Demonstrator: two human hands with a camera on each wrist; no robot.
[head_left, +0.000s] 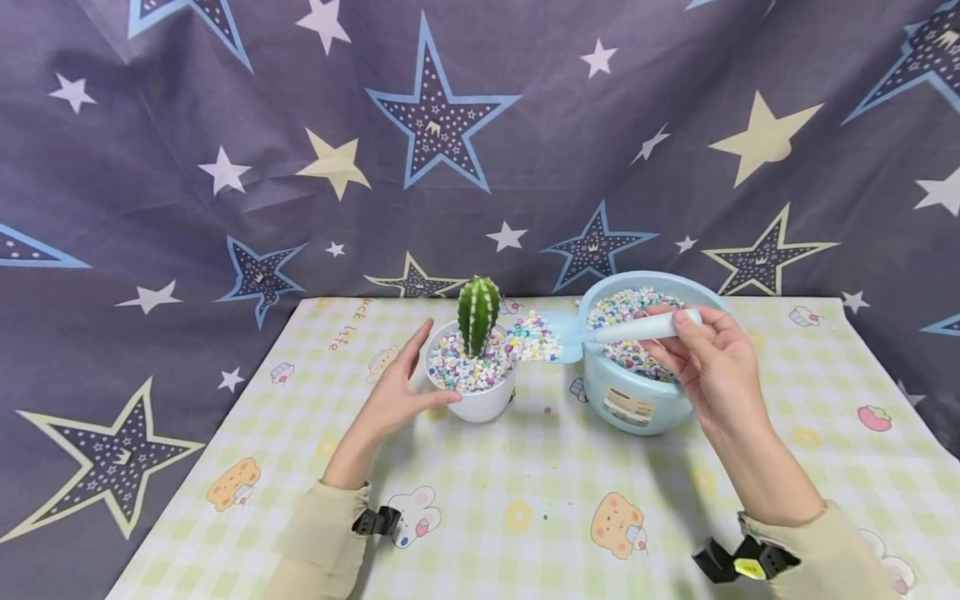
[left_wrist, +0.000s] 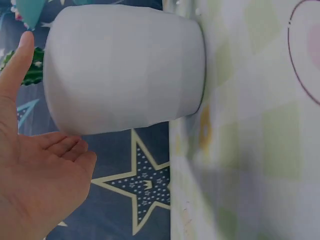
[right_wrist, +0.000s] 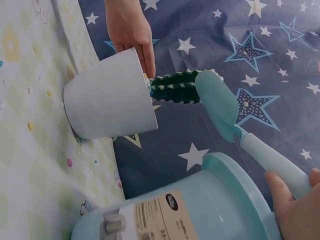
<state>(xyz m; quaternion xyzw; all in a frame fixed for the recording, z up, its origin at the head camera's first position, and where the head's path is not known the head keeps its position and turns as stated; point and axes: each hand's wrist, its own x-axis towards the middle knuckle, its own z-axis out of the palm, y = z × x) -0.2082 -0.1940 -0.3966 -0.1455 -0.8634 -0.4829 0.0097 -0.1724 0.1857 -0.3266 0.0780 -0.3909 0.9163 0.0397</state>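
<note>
A green cactus (head_left: pixel 477 317) stands upright in a white pot (head_left: pixel 482 407), whose top is covered with small multicoloured pebbles (head_left: pixel 456 372). My left hand (head_left: pixel 397 387) is at the pot's left side, its fingers and thumb spread along the rim. Between finger and thumb of my right hand (head_left: pixel 716 358) is the handle of a light blue trowel (head_left: pixel 637 328). Colourful pebbles fill the trowel's blade, which is level with the pot's right rim in the head view. From the right wrist view, the blade's underside (right_wrist: pixel 217 102) shows beside the cactus.
Right of the pot stands a light blue bucket (head_left: pixel 637 415) with a label, holding more pebbles (head_left: pixel 637 304). A few loose pebbles lie on the checked tablecloth (head_left: pixel 480 500). Behind hangs a dark star-patterned cloth (head_left: pixel 540 192).
</note>
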